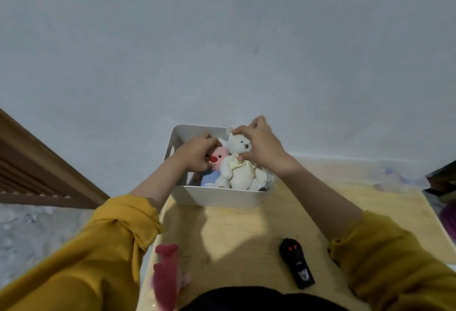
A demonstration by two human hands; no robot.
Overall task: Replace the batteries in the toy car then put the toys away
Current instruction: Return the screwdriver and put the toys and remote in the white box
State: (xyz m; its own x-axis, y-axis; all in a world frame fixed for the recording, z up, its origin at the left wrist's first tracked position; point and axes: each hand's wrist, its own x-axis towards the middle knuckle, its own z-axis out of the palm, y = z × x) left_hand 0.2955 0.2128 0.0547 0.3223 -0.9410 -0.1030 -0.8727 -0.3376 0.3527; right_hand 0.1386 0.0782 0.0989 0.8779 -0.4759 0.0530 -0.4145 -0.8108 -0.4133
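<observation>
Two hands: both up at the bin (217, 196), far end of the table (246, 231), against the wall (222, 39).
Right hand (262, 146): fingers curled round the bear's head, thumb tucked under its chin — a firm grasp.
Bear (240, 168): white, sitting upright in the right half of the bin, legs draped at the near wall.
Left hand (197, 154): curled over the pink doll's head, gripping it from the left.
Pink doll (218, 157): red nose, blue body, wedged in the bin just left of the bear, touching it.
Remote (296, 263): black, red buttons, lying flat on the near right of the table, well apart from the bin.
Pink plush (167, 273): near left edge of the table, close to the body.
Sleeves (111, 249): yellow, pushed up both forearms.
Toy car: cannot tell where it is.
</observation>
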